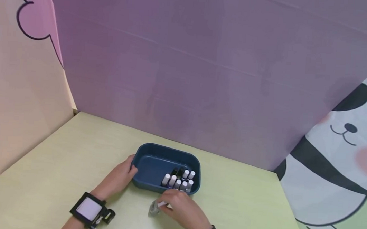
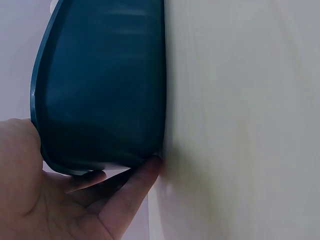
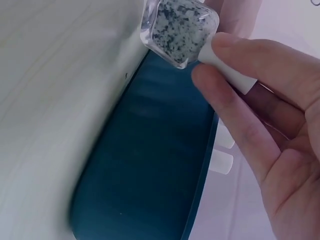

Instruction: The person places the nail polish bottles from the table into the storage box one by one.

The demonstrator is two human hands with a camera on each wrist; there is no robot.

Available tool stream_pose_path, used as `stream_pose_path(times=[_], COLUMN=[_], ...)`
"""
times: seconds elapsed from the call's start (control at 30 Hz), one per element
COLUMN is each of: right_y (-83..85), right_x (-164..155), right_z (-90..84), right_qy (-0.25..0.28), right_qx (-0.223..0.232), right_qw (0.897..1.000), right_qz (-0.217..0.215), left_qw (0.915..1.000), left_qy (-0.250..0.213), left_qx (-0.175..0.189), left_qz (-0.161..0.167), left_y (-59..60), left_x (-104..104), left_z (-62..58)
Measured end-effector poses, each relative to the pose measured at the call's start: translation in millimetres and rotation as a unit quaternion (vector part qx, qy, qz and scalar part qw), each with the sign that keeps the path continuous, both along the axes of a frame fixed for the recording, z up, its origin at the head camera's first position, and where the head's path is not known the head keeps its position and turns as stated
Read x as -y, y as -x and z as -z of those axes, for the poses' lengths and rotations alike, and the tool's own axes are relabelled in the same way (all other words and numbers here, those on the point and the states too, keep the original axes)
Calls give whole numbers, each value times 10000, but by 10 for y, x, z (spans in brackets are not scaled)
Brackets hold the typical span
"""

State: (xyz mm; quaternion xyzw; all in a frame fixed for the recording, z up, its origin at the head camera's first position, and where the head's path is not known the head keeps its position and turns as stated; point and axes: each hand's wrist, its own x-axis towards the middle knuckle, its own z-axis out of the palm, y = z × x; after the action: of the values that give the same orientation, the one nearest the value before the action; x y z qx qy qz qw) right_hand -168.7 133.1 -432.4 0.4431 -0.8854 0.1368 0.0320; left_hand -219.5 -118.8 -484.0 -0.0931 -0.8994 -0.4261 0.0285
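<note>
My left hand (image 1: 123,174) grips the left end of a dark blue plastic bin (image 1: 166,150); in the left wrist view, its fingers (image 2: 127,197) lie against the bin's corner. Several nail polish bottles with white or black caps (image 1: 178,184) stand inside, gathered toward the right end. In front of the bin, my right hand (image 1: 184,209) pinches the white cap (image 3: 227,69) of a nail polish bottle (image 3: 181,30) between thumb and fingers. That bottle is transparent, square-shouldered, and filled with black-and-white speckled polish. The bin's front wall hides the lower parts of the bottles inside.
The bin rests on a pale yellow tabletop (image 1: 237,207). Behind the table stands a purple panel (image 1: 189,70), with a beige panel (image 1: 22,95) at the left and a panda-printed panel (image 1: 333,170) at the right. A strapped device (image 1: 88,209) sits on my left wrist.
</note>
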Motion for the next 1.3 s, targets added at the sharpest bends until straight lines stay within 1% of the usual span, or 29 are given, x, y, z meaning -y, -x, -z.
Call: stream_pose_path(times=[0.23,0.5,0.67,0.9,1.07,1.17,1.3], right_y=[11,27,51,90,125,149,168], right_x=[32,71,117,143,141,151,159], right_z=[-22,-54,-107,-197,-239,-253,-272], right_qy=[100,119,90,189,331,397,518], right_qx=[-233,-368,-229,-118,154,227,147], right_qw=[9996,9992,9997,9997,9989,9987,9985], right_qz=[-124,-82,-25,118,283,225,99], left_qw=[10000,9999,9999,9999,9998,9997,9997], left_qy=[-20,-39,-21,-28,-50,-54,-56], left_qx=[-31,-99,-86,-65,-78,-58,-44], left_qz=[-11,-71,-112,-145,-173,-210,-214], left_y=[-2,-2,-18,-14,-10,-8,-3], left_x=[15,3,-5,-43,-55,-50,-46], left_z=[14,28,14,2,11,18,26])
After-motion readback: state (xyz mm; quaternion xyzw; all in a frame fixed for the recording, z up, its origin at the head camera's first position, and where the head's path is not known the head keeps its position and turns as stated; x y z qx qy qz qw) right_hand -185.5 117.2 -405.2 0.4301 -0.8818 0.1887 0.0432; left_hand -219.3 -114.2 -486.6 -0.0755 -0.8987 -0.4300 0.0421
